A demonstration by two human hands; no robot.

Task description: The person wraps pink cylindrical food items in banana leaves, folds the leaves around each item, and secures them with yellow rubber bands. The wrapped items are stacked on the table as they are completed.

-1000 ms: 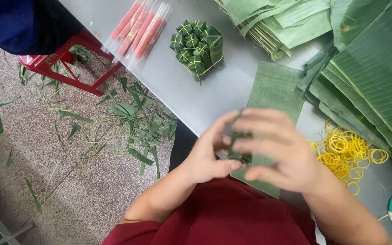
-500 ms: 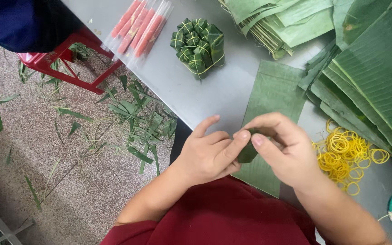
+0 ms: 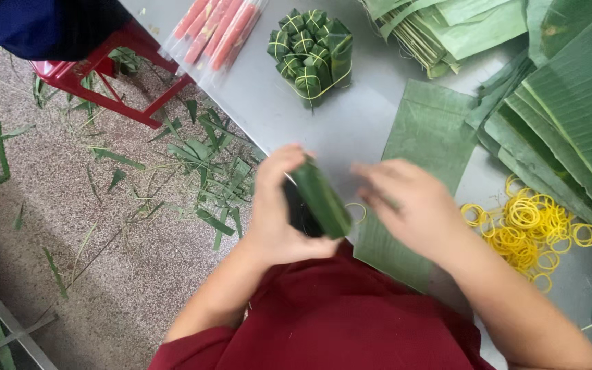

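1. The left hand (image 3: pixel 279 212) is clamped on a dark green leaf-wrapped parcel (image 3: pixel 321 199), long and tilted, held above the table edge (image 3: pixel 241 130).
2. The right hand (image 3: pixel 412 205) is beside it, fingers seemingly loose, holding nothing; a yellow band (image 3: pixel 358 212) lies between.
3. Bare grey table remains before the bundle of wrapped parcels (image 3: pixel 312 55).

Glossy green leaf parcel (image 3: pixel 320 199), matt ribbed leaf sheet (image 3: pixel 426 137), smooth grey metal table (image 3: pixel 337 130).
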